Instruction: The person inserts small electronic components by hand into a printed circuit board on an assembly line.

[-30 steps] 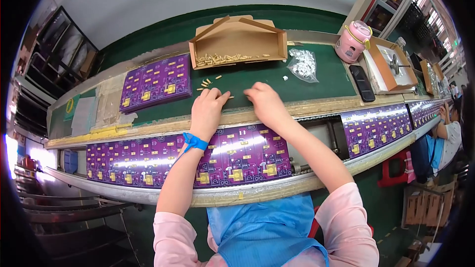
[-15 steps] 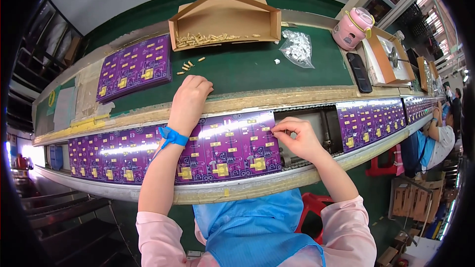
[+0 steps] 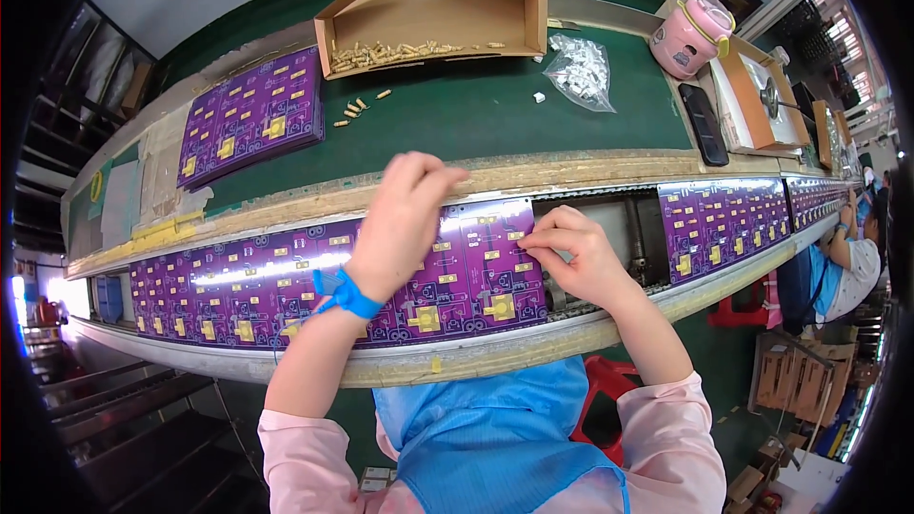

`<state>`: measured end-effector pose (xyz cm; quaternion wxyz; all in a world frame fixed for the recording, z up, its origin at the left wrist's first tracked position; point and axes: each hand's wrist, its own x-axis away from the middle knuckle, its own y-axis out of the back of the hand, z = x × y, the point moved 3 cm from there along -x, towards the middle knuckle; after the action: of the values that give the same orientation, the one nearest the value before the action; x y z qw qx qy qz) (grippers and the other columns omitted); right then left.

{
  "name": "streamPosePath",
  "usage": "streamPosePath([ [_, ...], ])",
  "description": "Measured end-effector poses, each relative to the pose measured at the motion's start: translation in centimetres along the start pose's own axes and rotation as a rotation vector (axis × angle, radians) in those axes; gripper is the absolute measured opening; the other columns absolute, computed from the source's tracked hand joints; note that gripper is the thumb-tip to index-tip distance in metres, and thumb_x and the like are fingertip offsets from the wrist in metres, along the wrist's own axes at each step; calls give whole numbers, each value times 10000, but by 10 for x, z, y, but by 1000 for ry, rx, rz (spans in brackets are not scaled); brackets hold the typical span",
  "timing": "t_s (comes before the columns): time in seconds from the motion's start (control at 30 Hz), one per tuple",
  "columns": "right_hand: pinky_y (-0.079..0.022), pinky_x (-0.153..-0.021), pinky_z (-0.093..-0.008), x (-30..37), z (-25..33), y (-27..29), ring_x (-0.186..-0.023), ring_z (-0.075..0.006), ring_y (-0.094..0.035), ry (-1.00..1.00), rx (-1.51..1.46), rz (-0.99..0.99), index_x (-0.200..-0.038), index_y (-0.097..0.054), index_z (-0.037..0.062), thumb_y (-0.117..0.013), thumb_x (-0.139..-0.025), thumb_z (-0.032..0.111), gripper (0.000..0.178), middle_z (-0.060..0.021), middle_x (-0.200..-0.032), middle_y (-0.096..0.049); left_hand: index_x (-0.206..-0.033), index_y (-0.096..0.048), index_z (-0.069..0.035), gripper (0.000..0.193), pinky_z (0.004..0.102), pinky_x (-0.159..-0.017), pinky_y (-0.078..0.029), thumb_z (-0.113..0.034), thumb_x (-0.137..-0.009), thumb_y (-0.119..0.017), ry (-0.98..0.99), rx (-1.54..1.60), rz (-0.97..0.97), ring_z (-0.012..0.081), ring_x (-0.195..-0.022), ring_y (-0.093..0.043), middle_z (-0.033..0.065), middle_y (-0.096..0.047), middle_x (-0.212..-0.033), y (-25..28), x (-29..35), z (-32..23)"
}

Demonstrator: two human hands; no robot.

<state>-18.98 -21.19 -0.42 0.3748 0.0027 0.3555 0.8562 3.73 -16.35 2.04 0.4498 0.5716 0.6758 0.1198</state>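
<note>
My left hand [image 3: 405,219], with a blue wrist strap [image 3: 343,293] on its wrist, is over the purple circuit board [image 3: 433,295] on the rail. Its fingers are drawn together and slightly blurred; their tips are hidden, so what they hold cannot be seen. At the right end of that board, my right hand [image 3: 576,252] pinches thumb and forefinger together at the board's edge. Anything between those fingertips is too small to name. Beyond the rail, several small brass-coloured cylinders [image 3: 354,108] lie loose on the green bench top.
An open cardboard box [image 3: 438,24] holds many brass-coloured cylinders. Stacked purple boards [image 3: 252,119] lie left of it; right are a bag of white parts [image 3: 581,74], a phone [image 3: 703,124] and a pink container [image 3: 690,36]. Another board [image 3: 728,228] lies further along the rail.
My left hand has moved right and nearer, from the bench edge by the loose cylinders to above the board. My right hand stays pinched at the board's right edge. The view has shifted slightly.
</note>
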Motion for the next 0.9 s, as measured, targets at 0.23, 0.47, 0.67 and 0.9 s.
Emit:
streamPosePath([
  [0.23, -514, -695, -351, -5, 6, -6, -813, -248, -624, 59, 70, -13, -886, -731, 31, -735, -750, -30, 149, -78, -850, -647, -1130, -628, 8, 256, 404, -760, -525, 49, -877, -607, 82, 257, 106, 350, -899, -626, 158, -587, -1009, -28, 17, -15],
  [0.47, -515, -694, -369, -5, 7, -7, -804, -258, -620, 93, 115, 10, -854, -706, 26, -724, -740, -32, 129, -74, -841, -641, -998, -696, -1, 131, 362, -753, -533, -29, -873, -670, 84, 219, 105, 296, -839, -667, 138, -688, -926, -30, 17, -1],
  [0.67, -527, -701, -373, -6, 8, -7, -833, -257, -614, 90, 138, 16, -852, -692, 53, -706, -739, -10, 130, -54, -855, -628, -923, -694, 0, 86, 394, -768, -522, -38, -848, -672, 89, 275, 189, 311, -845, -644, 135, -693, -884, -32, 17, -1],
  [0.9, -525, -713, -368, -5, 11, -6, -845, -257, -613, 92, 167, 23, -857, -689, 52, -701, -747, -8, 127, -53, -856, -620, -941, -713, -6, 104, 355, -756, -522, -38, -845, -691, 78, 266, 212, 269, -833, -652, 117, -704, -884, -30, 15, 0],
])
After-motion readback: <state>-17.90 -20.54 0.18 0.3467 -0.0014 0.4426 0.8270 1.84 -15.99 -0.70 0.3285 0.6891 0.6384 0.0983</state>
